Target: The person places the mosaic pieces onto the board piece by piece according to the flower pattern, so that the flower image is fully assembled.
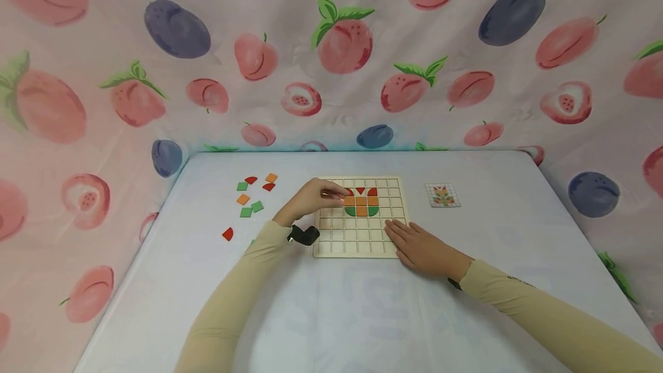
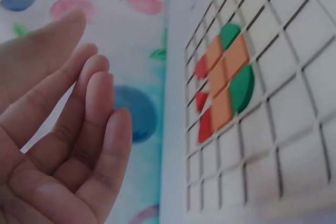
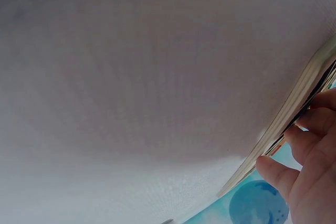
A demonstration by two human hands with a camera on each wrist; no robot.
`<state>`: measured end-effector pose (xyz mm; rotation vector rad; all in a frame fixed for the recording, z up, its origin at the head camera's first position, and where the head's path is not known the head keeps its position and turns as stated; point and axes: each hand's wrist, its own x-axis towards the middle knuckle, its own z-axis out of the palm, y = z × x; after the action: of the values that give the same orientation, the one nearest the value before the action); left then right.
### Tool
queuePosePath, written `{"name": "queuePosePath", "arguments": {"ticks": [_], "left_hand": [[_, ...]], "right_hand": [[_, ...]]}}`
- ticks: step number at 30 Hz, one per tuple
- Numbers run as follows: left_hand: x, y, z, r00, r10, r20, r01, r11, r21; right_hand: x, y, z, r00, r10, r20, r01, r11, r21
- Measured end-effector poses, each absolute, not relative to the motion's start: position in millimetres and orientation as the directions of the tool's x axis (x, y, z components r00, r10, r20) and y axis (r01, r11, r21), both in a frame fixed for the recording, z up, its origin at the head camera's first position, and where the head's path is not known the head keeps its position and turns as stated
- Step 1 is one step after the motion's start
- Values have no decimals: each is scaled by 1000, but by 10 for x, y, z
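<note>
left hand (image 1: 313, 195) loosely curled at tiles (image 1: 361, 201), grip unclear | right hand (image 1: 419, 246) flat, steadying board (image 1: 331, 243) | risk: nudging tiles loose

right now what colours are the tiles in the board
Orange, red and green tiles in the board; clearest in the head view.

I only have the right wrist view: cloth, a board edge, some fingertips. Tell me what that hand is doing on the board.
Observer: The right hand lies flat, fingers straight, on the wooden grid board's near right corner.
Operator: Report the other hand.
Observer: The left hand reaches over the board's far left part, fingertips beside the coloured tile pattern.
Operator: Say whether it holds a tile.
Observer: I cannot tell; its fingers curl loosely in the left wrist view.
Operator: List the spare pieces.
Observer: Loose tiles, green, orange and red, lie left of the board; a pattern card lies to its right.
</note>
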<state>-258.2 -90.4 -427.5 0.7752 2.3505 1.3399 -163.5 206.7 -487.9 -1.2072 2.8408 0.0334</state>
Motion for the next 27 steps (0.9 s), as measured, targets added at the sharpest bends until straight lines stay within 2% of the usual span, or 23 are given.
{"name": "queuePosePath", "arguments": {"ticks": [11,20,27], "left_hand": [[-2546,-1553,-4180,-859,508,-65,216,475,853],[-2456,-1970,-4260,-852,494,-171,176,579,796],[-2370,-2025,-4449,-853,487,-189,190,626,756]], "right_hand": [[-1639,2071,-4891,-693,-718,-57,-719,695,2],[-1637,2066,-4889,-690,-721,-55,-723,691,2],[-1647,2071,-4893,-689,-722,-54,-724,690,11]]}}
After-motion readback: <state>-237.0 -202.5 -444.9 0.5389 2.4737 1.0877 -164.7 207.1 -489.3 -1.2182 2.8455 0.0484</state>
